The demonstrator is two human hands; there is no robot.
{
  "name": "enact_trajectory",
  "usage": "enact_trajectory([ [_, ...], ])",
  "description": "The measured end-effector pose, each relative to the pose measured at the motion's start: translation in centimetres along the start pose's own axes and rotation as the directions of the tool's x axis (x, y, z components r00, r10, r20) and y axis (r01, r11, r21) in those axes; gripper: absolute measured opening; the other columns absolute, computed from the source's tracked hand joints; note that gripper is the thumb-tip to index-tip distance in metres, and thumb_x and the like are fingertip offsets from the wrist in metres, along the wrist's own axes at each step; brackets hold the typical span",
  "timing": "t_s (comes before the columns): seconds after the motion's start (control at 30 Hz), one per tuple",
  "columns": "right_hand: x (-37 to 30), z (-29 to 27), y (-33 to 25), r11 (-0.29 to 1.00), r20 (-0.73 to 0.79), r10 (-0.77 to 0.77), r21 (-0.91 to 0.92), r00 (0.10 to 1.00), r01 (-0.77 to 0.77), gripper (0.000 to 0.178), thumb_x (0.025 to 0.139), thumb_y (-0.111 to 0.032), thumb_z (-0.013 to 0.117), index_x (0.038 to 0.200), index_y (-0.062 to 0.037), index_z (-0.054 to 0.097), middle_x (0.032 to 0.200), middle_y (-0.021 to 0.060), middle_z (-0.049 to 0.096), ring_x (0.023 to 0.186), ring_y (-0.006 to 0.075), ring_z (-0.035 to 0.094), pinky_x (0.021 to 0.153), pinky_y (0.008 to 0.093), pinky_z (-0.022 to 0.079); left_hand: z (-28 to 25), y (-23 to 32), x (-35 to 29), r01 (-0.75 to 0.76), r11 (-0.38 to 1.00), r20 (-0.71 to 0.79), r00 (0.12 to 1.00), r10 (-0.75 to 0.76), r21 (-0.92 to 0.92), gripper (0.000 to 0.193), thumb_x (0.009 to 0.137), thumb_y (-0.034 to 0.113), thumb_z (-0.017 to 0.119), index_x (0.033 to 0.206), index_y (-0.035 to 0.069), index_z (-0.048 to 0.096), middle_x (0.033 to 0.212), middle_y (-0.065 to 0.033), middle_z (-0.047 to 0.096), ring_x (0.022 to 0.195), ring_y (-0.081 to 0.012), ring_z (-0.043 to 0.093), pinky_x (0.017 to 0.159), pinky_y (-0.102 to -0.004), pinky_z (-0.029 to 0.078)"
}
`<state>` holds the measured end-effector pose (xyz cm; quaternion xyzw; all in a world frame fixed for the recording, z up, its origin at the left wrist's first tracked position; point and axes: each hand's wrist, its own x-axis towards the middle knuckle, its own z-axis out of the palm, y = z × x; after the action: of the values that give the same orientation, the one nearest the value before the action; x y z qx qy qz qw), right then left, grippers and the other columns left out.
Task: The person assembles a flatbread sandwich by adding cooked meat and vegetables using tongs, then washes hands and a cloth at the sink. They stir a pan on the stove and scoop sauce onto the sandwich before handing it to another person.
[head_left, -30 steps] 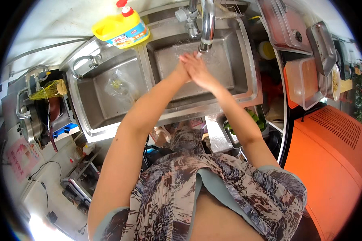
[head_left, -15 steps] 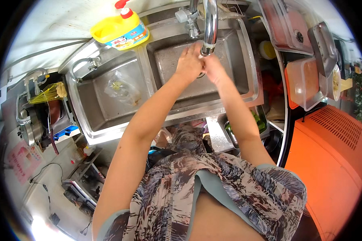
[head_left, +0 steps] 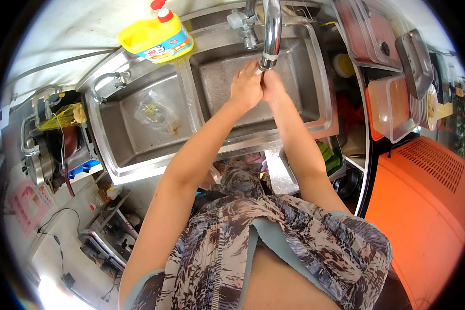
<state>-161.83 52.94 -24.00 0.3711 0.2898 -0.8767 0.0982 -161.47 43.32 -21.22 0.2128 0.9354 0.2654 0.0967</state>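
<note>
faucet (head_left: 272,31), chrome, tall, over the right basin (head_left: 305,77) of a steel double sink; its outlet sits directly above the meeting point of both hands. left hand (head_left: 247,87) back up, fingers stretched loosely forward, not clenched, no object seen in it, though its palm side is hidden. right hand (head_left: 274,85) just beside it, edge against the left; its fingers are tucked out of sight, so cannot tell if clenched, released or grasping. small pale streak at the outlet, probably running water, too small to be sure. progress: looks midway, my judgement. done: both bare hands are at the outlet and in contact. left: hands not yet apart or away from the faucet, no drying seen; whether they are clean, cannot tell. yellow bottle (head_left: 155,41) with red pump top stands on the sink's back edge, left of the faucet, neither hand on it; whether any soap is on the skin, cannot tell. left basin (head_left: 124,139) holds a clear plastic bag (head_left: 163,116) with some greenish bits inside, well apart from the hands, untouched. second tap (head_left: 120,81), curved, at that basin's back corner, also untouched. greens (head_left: 328,155) in a tray below the sink, partly behind the right forearm.
</note>
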Motion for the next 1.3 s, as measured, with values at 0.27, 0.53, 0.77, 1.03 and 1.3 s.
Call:
enact_trajectory([
  [0.27,-1.7,0.8,1.1,0.746,0.136,-0.16,-0.631,0.978,0.211,0.03,0.086,-0.015,0.066,0.109,0.0019,0.057,0.1,0.0141,0.064,0.087,0.024,0.064,0.076,0.0388,0.052,1.3,-0.8,-0.2,-0.143,0.889,0.109,0.988,0.106,0.435,0.05,0.086,0.026,0.05,0.125,-0.004,0.045,0.131,-0.0251,0.046,0.12,-0.0393,0.046,0.102,-0.0421,0.035],
  [0.53,4.1,-1.8,-1.2,0.995,0.193,0.084,-0.065,0.978,-0.072,0.059,0.079,-0.039,0.075,0.116,0.0011,0.052,0.099,0.0158,0.064,0.083,0.028,0.065,0.07,0.0411,0.054,-1.1,0.3,1.2,0.128,0.867,0.157,0.986,-0.058,-0.481,0.042,0.088,0.012,0.049,0.129,0.003,0.053,0.112,-0.023,0.061,0.109,-0.032,0.057,0.092,-0.0428,0.043],
  [0.77,-2.8,2.3,2.4,0.867,0.086,-0.018,-0.495,0.996,0.058,0.074,0.085,-0.047,0.066,0.139,-0.0054,0.038,0.116,0.01,0.059,0.105,0.0185,0.054,0.09,0.0348,0.041,2.9,-1.8,1.9,0.412,-0.32,0.518,0.744,-0.422,-0.853,0.049,0.097,0.042,0.04,0.128,0.005,0.048,0.132,-0.0183,0.051,0.118,-0.033,0.052,0.093,-0.0505,0.043],
  [1.03,0.5,2.7,-7.4,0.864,0.16,-0.194,-0.439,0.968,0.246,0.029,0.094,-0.023,0.055,0.103,0.0038,0.054,0.099,0.0205,0.06,0.085,0.0326,0.063,0.076,0.0452,0.056,1.8,-0.1,2.3,0.403,-0.644,0.702,0.645,-0.304,-0.65,0.026,0.1,0.025,0.043,0.111,0.003,0.051,0.092,-0.0081,0.058,0.072,-0.0181,0.055,0.061,-0.0322,0.048],
  [1.3,1.1,5.4,-11.2,0.999,0.073,-0.012,0.05,0.997,0.008,0.045,0.092,-0.009,0.049,0.129,0.0097,0.032,0.127,0.0272,0.041,0.107,0.0372,0.053,0.095,0.0469,0.045,3.3,-3.4,0.3,0.571,0.016,0.53,0.773,-0.349,-0.821,0.027,0.096,0.023,0.048,0.098,0.0,0.063,0.077,-0.0072,0.063,0.066,-0.019,0.058,0.061,-0.0335,0.05],
])
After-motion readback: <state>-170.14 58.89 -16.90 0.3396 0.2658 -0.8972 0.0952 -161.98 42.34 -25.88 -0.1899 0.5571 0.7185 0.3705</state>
